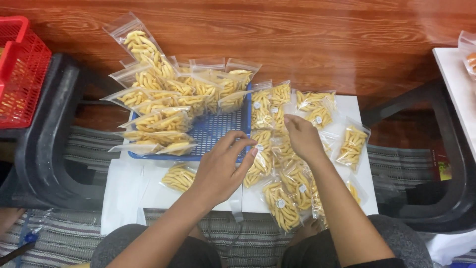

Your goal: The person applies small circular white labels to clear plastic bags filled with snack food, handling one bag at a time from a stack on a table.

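A small clear plastic bag of yellow finger snacks (260,158), light, crinkly and crushable, is pinched at its top edge by the left hand (220,168) and the right hand (302,139), beside the blue plastic basket tray (218,126) on the white table (347,106).

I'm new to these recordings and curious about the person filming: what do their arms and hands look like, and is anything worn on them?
Both arms are bare from elbow to fingers. The left hand and right hand show no gloves, rings, watches or bracelets in this view. No sleeves reach the forearms. The nails look short and plain.
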